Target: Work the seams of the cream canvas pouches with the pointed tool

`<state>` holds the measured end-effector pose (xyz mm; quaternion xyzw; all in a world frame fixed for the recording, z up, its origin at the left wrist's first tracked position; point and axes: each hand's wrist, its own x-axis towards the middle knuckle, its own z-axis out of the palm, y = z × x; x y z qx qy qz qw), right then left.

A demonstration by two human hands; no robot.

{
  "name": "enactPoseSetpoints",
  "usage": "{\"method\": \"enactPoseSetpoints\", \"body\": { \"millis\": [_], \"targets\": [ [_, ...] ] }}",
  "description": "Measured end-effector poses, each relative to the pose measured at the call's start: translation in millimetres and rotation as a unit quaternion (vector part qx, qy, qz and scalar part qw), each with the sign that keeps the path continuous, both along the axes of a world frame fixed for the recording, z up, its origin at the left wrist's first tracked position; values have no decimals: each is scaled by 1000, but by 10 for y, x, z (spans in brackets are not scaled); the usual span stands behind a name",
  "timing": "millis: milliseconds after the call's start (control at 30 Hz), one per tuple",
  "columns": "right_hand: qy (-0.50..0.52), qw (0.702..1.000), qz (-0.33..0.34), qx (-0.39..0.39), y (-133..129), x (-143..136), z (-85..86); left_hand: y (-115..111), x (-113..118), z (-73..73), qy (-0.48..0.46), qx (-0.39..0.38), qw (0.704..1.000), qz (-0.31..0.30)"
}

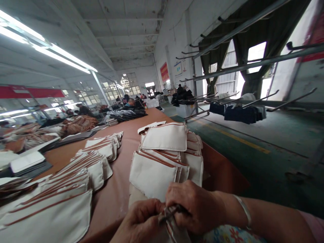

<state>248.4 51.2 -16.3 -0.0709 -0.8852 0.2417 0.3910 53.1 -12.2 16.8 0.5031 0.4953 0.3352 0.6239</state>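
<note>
At the bottom middle, my left hand is closed on the edge of a cream fabric piece, its fingers pinching the cloth. My right hand is closed right beside it, around small dark thread snips, which lie across the edge of the cloth. The fingers hide much of the snips and of the piece. Just beyond my hands sits a pile of cream fabric pieces with brown edging, with another cream piece lying on top at the back.
Rows of overlapping cream pieces cover the left of the brown tabletop. Dark folded goods lie farther along. A metal rack with prongs and hanging dark pieces stands right, past the table edge. Several people work in the background.
</note>
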Motion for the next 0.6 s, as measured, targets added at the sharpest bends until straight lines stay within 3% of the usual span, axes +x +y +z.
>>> {"method": "enactPoseSetpoints", "body": {
  "millis": [67, 133, 233, 333, 400, 500, 600],
  "targets": [
    [-11, 999, -30, -4, 10, -1, -14, 28, -2, -13, 25, -2, 1000, -6],
    [-35, 987, -47, -152, 30, 14, 0, 47, -14, -34, 56, -18, 998, -8],
    [-66, 912, -13, -405, 73, 38, 50, 67, -42, -92, 95, -16, 995, -18],
    [-63, 846, 20, -529, 98, 41, 111, 77, -49, -153, 104, 26, 994, -16],
    [-52, 841, 21, -538, 95, 31, 147, 69, -28, -163, 98, 37, 994, -8],
    [-78, 874, 2, -480, 78, 11, 171, 37, 31, -124, 110, 53, 993, 7],
    [-120, 874, -4, -470, 82, -13, 156, 14, 67, -84, 137, 79, 987, 7]
  ]
}}
